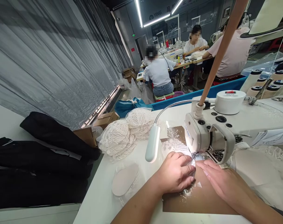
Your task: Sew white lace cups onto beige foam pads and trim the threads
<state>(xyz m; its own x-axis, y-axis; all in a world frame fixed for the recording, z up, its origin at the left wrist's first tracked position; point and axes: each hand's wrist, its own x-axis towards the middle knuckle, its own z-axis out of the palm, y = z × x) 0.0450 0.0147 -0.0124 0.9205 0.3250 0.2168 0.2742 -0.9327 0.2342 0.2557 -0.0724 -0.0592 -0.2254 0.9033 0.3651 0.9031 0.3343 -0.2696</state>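
Note:
A piece of white lace (175, 145) lies at the needle area of the sewing machine (198, 132), under its bright lamp. My left hand (177, 172) rests on the lace edge just left of the needle, its fingers bent and close together. Flat on the brown plate (202, 199), my right hand (217, 179) has its fingers stretched out, the tips near the needle area and beside the lace. Whatever lies under the left fingertips is mostly hidden.
Lace stacks (118, 138) stand at the table's back left. A beige oval pad (125, 180) lies nearer. A lamp head (153, 143) hangs left of the machine. More lace and pads (255, 166) lie right. Thread cones (272, 90) stand behind; several people sit at other machines.

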